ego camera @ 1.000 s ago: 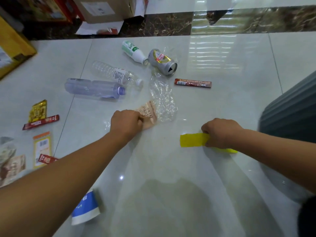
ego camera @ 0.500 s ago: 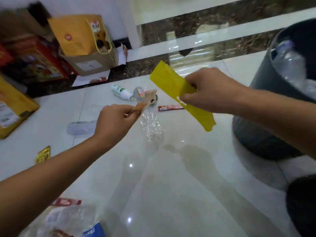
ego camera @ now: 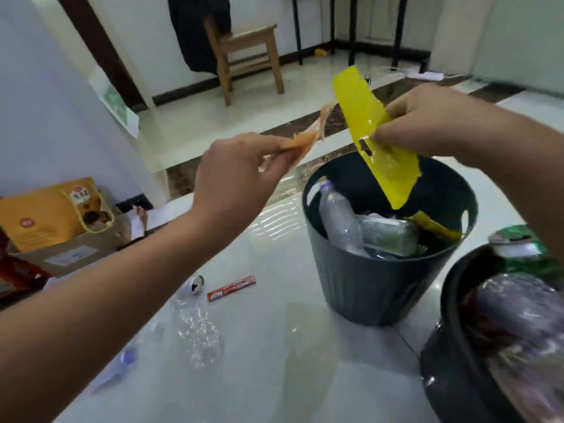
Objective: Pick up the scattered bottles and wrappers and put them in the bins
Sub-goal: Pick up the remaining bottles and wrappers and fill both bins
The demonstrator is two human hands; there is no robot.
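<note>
My right hand (ego camera: 427,126) pinches a long yellow wrapper (ego camera: 375,138), whose lower end hangs over the mouth of a dark ribbed bin (ego camera: 372,279). To the left of that bin, my left hand (ego camera: 241,175) grips a small tan wrapper (ego camera: 308,132) in the air. Inside the bin lie clear plastic bottles (ego camera: 338,218) and another yellowish wrapper (ego camera: 433,224). A second dark bin (ego camera: 448,358) at the lower right holds crushed bottles and a green can (ego camera: 518,242). On the floor remain a red stick wrapper (ego camera: 231,287), a can (ego camera: 195,284) and a clear crumpled wrapper (ego camera: 195,328).
A purple-capped bottle (ego camera: 128,358) lies blurred under my left forearm. Cardboard boxes and a yellow gift box (ego camera: 45,215) stand at the left by the wall. A wooden chair (ego camera: 244,53) with a dark garment stands farther back.
Both hands lifted their wrappers off the floor and carried them up and right to the bin. My view swung from the floor litter toward the two bins.
</note>
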